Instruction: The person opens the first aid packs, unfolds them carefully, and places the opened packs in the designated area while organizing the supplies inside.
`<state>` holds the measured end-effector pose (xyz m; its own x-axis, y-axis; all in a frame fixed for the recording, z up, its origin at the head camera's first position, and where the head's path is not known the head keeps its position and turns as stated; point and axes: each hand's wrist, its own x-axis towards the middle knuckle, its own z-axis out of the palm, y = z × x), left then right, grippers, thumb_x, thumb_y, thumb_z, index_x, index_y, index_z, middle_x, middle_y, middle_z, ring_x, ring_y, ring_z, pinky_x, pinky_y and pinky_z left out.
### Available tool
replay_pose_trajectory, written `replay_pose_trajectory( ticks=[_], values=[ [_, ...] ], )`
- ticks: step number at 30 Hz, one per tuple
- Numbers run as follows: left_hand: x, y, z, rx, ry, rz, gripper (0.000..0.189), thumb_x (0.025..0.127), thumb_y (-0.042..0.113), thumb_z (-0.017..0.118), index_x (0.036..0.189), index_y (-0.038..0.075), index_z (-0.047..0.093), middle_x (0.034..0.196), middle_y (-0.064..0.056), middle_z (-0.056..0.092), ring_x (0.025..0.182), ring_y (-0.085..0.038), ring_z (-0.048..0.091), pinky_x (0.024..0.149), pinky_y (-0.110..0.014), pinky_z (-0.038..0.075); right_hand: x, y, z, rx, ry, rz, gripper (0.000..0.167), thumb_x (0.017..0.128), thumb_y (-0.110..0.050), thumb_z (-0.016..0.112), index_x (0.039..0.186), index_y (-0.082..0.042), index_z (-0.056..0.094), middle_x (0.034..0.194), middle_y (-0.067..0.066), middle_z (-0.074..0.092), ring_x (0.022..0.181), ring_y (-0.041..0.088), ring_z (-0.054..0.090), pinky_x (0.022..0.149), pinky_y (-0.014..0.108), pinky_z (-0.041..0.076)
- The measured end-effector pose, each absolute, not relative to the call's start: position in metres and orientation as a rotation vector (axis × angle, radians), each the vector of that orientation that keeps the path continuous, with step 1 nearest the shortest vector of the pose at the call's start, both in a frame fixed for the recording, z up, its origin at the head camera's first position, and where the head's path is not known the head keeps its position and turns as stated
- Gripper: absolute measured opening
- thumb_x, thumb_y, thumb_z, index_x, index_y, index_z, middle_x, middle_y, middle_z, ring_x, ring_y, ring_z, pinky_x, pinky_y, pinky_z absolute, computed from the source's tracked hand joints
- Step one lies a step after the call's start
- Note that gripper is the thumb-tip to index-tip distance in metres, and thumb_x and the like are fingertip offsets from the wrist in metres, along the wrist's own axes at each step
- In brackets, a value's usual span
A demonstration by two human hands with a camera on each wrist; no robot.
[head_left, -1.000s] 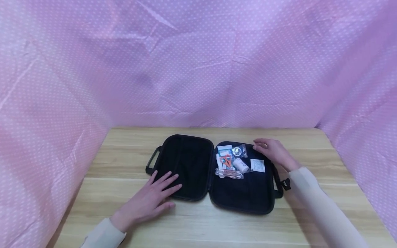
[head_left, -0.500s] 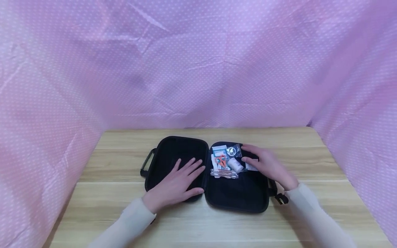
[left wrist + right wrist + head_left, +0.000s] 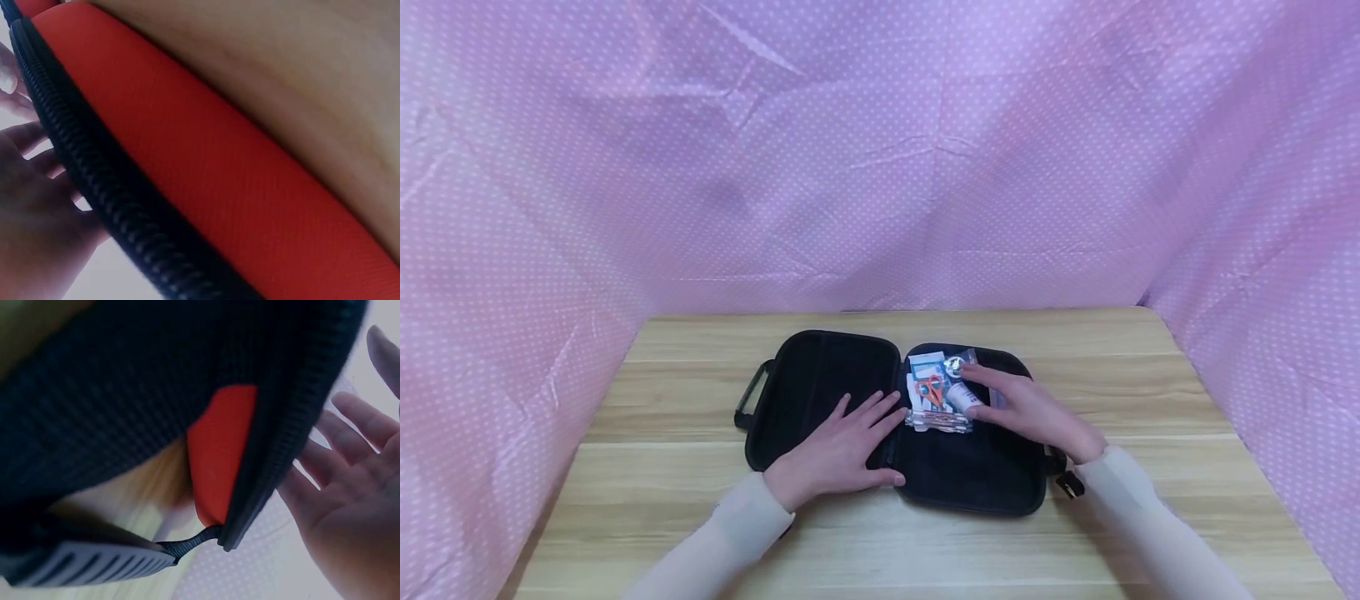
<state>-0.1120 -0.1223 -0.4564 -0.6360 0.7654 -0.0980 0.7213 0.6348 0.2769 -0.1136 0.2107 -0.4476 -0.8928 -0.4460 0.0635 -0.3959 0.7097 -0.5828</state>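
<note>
A zippered case lies unfolded, its left half (image 3: 801, 392) and right half (image 3: 970, 475) black inside. In the right half are orange-handled scissors (image 3: 930, 390), a white roll (image 3: 961, 397), a clear-wrapped bundle of thin sticks (image 3: 940, 422) and a round item in clear plastic (image 3: 953, 367). My left hand (image 3: 842, 450), fingers spread, is over the left half near the fold. My right hand (image 3: 1030, 408) reaches over the right half, fingers extended, thumb by the roll and fingertips by the round item. Contact cannot be told. Both wrist views show a red outer wall (image 3: 181, 144) (image 3: 222, 450).
A carry handle (image 3: 751, 396) sticks out at the case's left. At its right, a strap end (image 3: 1070, 483) lies close to the right sleeve (image 3: 1135, 492). The wooden table (image 3: 880, 558) is backed by pink dotted cloth (image 3: 880, 167).
My left hand has moved right, from the left half's lower-left corner toward the fold. My right hand has come left, from the far right edge to the items, covering the white paper packet.
</note>
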Motion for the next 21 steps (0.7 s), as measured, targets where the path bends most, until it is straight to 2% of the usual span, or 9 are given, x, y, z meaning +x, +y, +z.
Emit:
replay_pose_trajectory(
  ticks=[8,14,18,21],
  values=[
    [-0.1108,-0.1231,-0.4572,1.209,2.617,0.286,0.098,0.087,0.077,0.063,0.164,0.024,0.033,0.173,0.001,0.018,0.158,-0.024,0.018,0.122,-0.063,0.018,-0.1202,0.2087,-0.4538,-0.807,2.823,-0.898,0.065,0.094,-0.035,0.078,0.147,-0.003,0.057,0.149,0.014,0.058,0.138,0.035,0.053,0.111,0.054,0.043],
    [-0.1121,-0.1235,-0.4606,1.226,2.628,0.294,0.094,0.090,0.073,0.063,0.164,0.023,0.034,0.172,0.000,0.021,0.157,-0.023,0.021,0.122,-0.062,0.021,-0.1219,0.2072,-0.4562,-0.832,2.816,-0.841,0.065,0.094,-0.036,0.078,0.147,-0.003,0.058,0.150,0.015,0.057,0.136,0.031,0.056,0.109,0.052,0.046],
    [-0.1118,-0.1234,-0.4636,1.247,2.648,0.295,0.094,0.090,0.073,0.062,0.164,0.022,0.033,0.172,-0.001,0.021,0.157,-0.021,0.023,0.121,-0.062,0.024,-0.1202,0.2065,-0.4549,-0.827,2.798,-0.818,0.064,0.095,-0.036,0.077,0.146,-0.004,0.058,0.145,0.013,0.060,0.125,0.028,0.062,0.104,0.051,0.050],
    [-0.1107,-0.1219,-0.4658,1.259,2.669,0.293,0.095,0.090,0.073,0.061,0.164,0.020,0.034,0.172,-0.001,0.022,0.156,-0.020,0.025,0.120,-0.062,0.026,-0.1181,0.2074,-0.4544,-0.798,2.794,-0.803,0.060,0.095,-0.035,0.077,0.145,-0.006,0.060,0.143,0.016,0.061,0.126,0.030,0.062,0.105,0.052,0.049]
  ],
)
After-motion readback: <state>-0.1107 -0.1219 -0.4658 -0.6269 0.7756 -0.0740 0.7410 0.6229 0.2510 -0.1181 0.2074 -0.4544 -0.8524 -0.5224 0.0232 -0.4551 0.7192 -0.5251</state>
